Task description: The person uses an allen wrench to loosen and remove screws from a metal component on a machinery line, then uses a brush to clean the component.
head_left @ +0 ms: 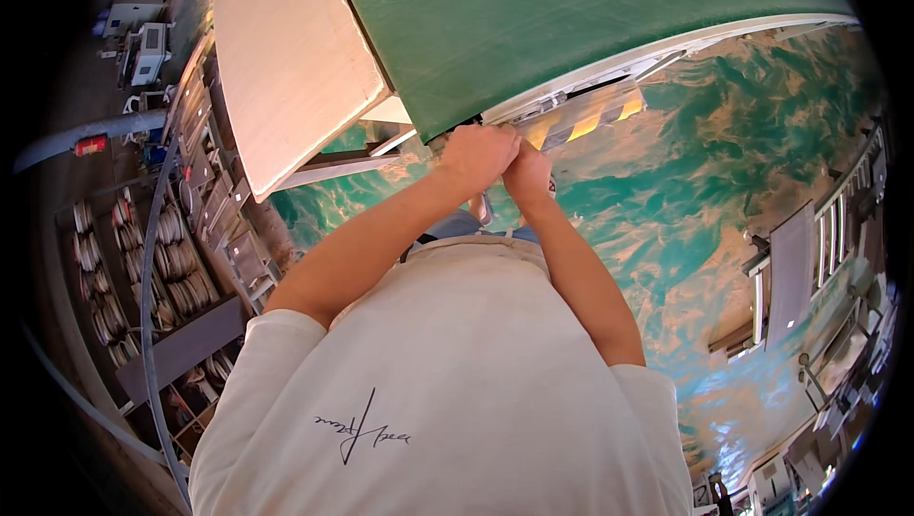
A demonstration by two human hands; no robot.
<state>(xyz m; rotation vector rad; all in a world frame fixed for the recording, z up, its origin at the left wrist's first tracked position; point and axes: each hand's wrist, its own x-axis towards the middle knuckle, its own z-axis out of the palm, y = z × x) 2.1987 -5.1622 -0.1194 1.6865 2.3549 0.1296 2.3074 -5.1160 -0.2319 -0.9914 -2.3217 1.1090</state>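
Workshop floor all around, painted in swirly teal and tan (724, 164), pretty worn. At the near edge of a big green counter (571, 11), a metal bracket with yellow-striped edging (586, 121) is being worked on where it hangs under the white rim. Looks stiff and heavy, probably sharp-edged, so best gripped along the flat rail rather than the corner. Left hand (476, 154) is curled tight at the counter's edge, right hand (526, 171) pressed against it; what's actually pinched inside either grip can't be told. A pale board (295, 49) is seen leaning beside, and racks of metal reels (171, 259) further left.
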